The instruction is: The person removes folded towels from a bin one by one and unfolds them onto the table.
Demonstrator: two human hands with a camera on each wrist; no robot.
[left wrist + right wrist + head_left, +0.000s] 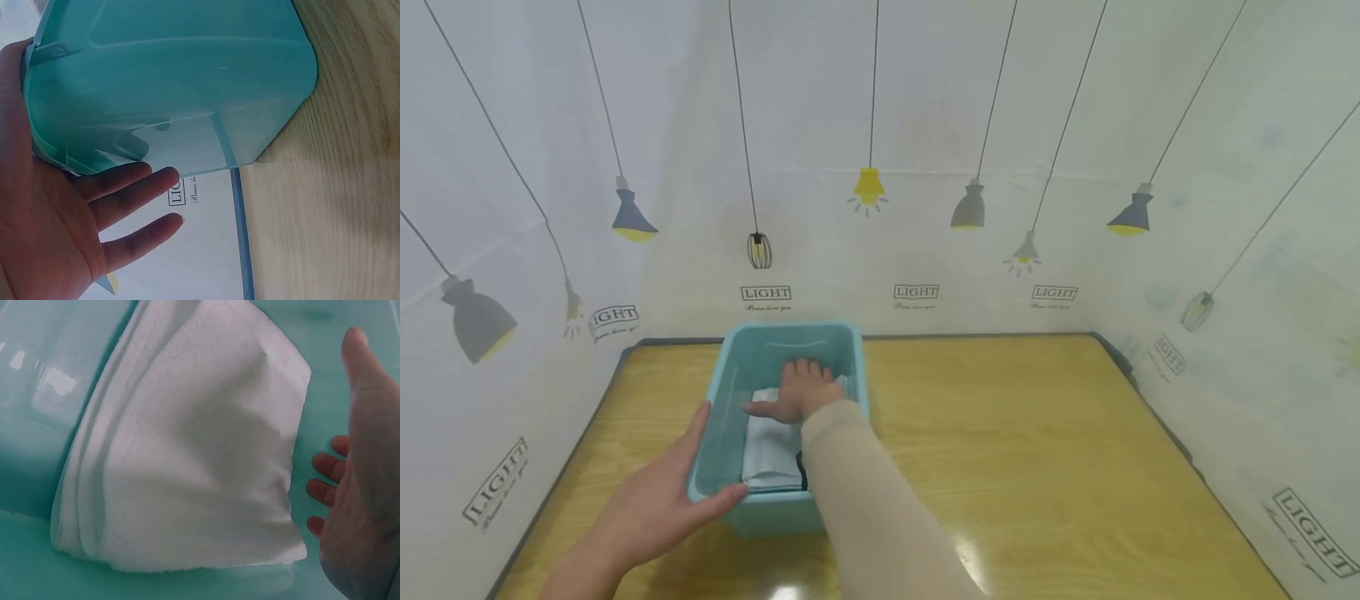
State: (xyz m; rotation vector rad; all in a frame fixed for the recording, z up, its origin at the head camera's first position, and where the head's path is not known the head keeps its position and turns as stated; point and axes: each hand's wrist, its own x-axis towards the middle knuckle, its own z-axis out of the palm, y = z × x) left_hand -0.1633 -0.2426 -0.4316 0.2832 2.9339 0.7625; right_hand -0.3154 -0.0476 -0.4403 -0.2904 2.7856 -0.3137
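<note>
A teal plastic bin (778, 504) stands on the table with a folded white cloth (771, 450) lying inside. In the right wrist view the cloth (206, 444) shows several stacked layers at one side. My right hand (801, 392) reaches into the bin, over the far part of the cloth, its thumb spread away from the fingers. The right wrist view has this hand (365, 481) beside the cloth's edge, holding nothing. My left hand (658, 492) rests at the bin's near left corner, thumb over the rim. In the left wrist view, the left hand's fingers (134, 247) extend straight along the outer wall.
A small black strip (802, 471) shows beside the cloth, partly behind the right sleeve (876, 500). The wooden table (1037, 450) extends to the right of the bin. White sheets printed with hanging lamps (970, 204) enclose the table at the back and both sides.
</note>
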